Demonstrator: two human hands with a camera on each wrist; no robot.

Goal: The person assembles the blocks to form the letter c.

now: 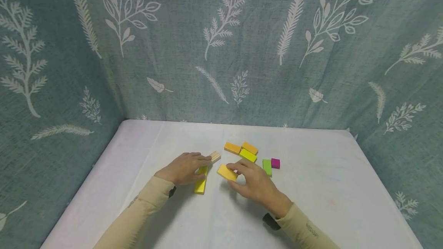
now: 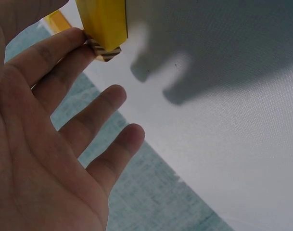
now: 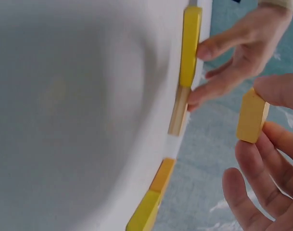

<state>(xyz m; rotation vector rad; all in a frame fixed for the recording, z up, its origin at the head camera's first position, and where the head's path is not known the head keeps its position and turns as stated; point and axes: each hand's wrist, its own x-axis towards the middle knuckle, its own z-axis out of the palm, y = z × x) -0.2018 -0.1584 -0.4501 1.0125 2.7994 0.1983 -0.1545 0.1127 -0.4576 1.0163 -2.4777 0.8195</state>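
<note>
A light orange block [image 1: 226, 172] is pinched between the thumb and fingers of my right hand [image 1: 255, 183], held above the white table. The right wrist view shows the same block from its narrow side. My left hand [image 1: 187, 168] lies along a long yellow block [image 1: 200, 186] and a brown-striped block [image 1: 216, 157], which sit end to end on the table. In the right wrist view, the left thumb is at the yellow block's side and a fingertip at the striped one. The left fingers [image 2: 100, 108] are extended and spread.
Beyond the right hand lie two orange blocks [image 1: 232, 148] and a yellow-green block [image 1: 248, 155], close together. A green block [image 1: 267, 167] and a small magenta block [image 1: 275, 163] are to their right. A leaf-patterned curtain [image 1: 180, 68] borders the white table [image 1: 322, 187].
</note>
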